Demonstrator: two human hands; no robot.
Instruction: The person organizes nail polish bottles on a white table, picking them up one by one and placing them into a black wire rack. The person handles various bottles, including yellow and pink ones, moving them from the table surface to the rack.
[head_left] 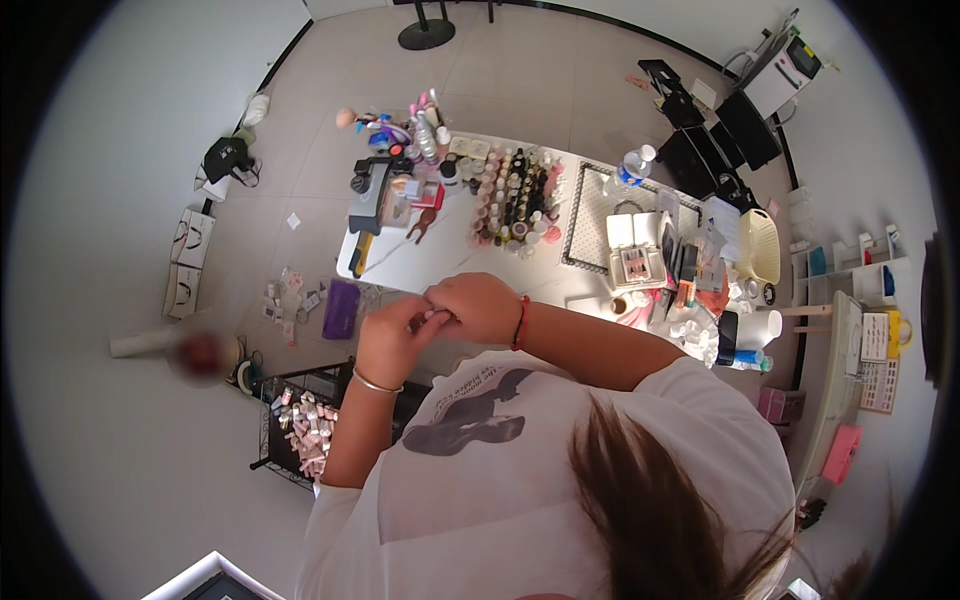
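My left hand (390,335), with a silver bangle at the wrist, meets my right hand (478,305), which has a red and dark bracelet, in front of my chest. The fingertips of both hands are pressed together. What lies between them, if anything, is too small or hidden to make out. Just beyond the hands is the near edge of a white table (400,262). Rows of small nail polish bottles (515,195) stand on it. A yellow utility knife (361,255) and a brown hand-shaped piece (422,224) lie to their left.
At the table's left stand a grey device (369,195) and a cluster of brushes (425,130). To the right are a dotted mat (588,220), a water bottle (634,168), an opened white case (636,262) and a cream basket (760,245). A black rack (262,410) with small bottles stands at lower left.
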